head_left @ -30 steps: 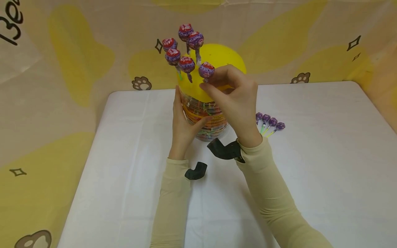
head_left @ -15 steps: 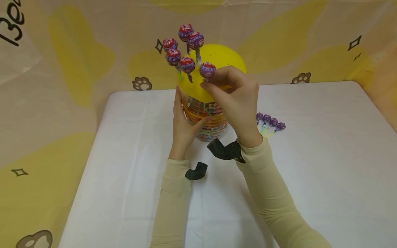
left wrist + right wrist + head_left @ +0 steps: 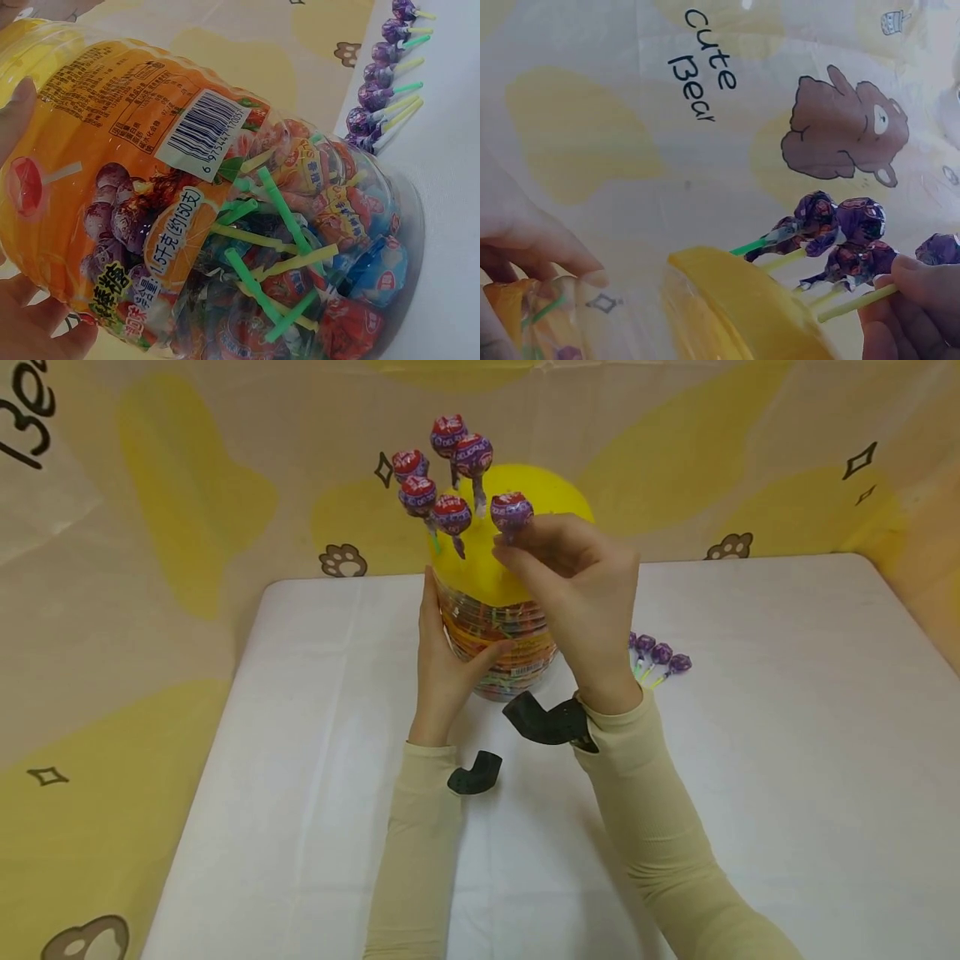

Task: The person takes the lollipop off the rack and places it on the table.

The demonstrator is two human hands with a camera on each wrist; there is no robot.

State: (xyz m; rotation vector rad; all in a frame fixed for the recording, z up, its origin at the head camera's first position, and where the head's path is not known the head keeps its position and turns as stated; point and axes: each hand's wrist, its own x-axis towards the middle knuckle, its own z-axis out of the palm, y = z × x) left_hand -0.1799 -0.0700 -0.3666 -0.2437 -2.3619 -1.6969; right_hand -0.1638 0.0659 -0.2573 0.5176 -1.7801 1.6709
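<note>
A clear plastic jar [image 3: 498, 647] packed with wrapped lollipops stands on the table under a domed yellow lid [image 3: 551, 489]. My left hand [image 3: 442, 681] grips its side, thumb across the front; in the left wrist view the orange label and barcode [image 3: 204, 135] face the camera. Several purple-and-red lollipops [image 3: 452, 515] stick up from the left part of the lid. Between thumb and fingers, my right hand [image 3: 581, 589] pinches another lollipop [image 3: 512, 512] just above the lid. The right wrist view shows its yellow stick [image 3: 855, 302] slanting to the lid; whether its tip touches is unclear.
Several loose purple lollipops [image 3: 661, 653] lie in a row on the white table [image 3: 787, 735], right of the jar and partly behind my right arm. Black bent pieces [image 3: 547, 720] sit at both wrists. A patterned yellow-and-beige cloth [image 3: 675, 443] hangs behind the table.
Over the last half second my right hand has moved slightly up and to the right with its lollipop. The left hand and jar hold still.
</note>
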